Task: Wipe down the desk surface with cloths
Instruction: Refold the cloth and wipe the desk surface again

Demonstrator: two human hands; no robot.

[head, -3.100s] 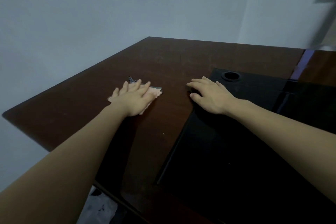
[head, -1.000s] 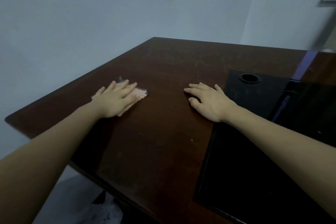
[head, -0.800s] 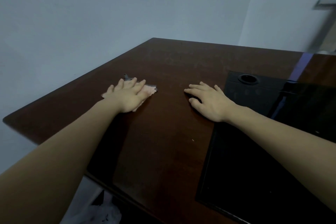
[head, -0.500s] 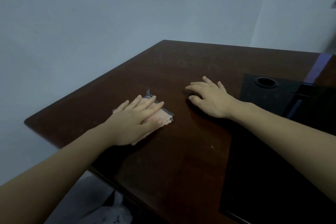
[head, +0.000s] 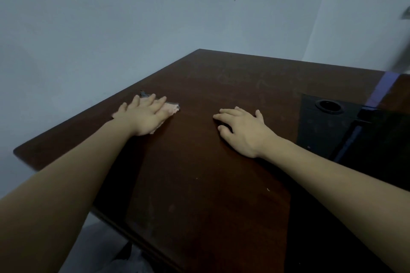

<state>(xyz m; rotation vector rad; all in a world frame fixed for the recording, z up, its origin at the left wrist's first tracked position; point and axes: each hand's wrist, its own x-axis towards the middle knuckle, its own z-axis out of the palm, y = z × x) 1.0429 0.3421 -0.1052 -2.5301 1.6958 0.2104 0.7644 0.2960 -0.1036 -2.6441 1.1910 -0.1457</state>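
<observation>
Both your hands flat on the dark desk (head: 199,184), pink cloth (head: 170,109) near its left edge under your left hand (head: 144,116), fingers straight and pressing, bare wood between, your right hand (head: 241,132) spread, empty, beside the black panel (head: 321,131).

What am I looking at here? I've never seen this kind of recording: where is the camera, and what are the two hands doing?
The camera sits on the person's head, looking forward and down, so both arms reach in from below. No machine is involved. The left hand presses flat on a pinkish cloth on the dark wooden desk, near its left edge. The right hand rests bare on the wood, holding nothing. At the right lies a black panel with a round hole.
</observation>
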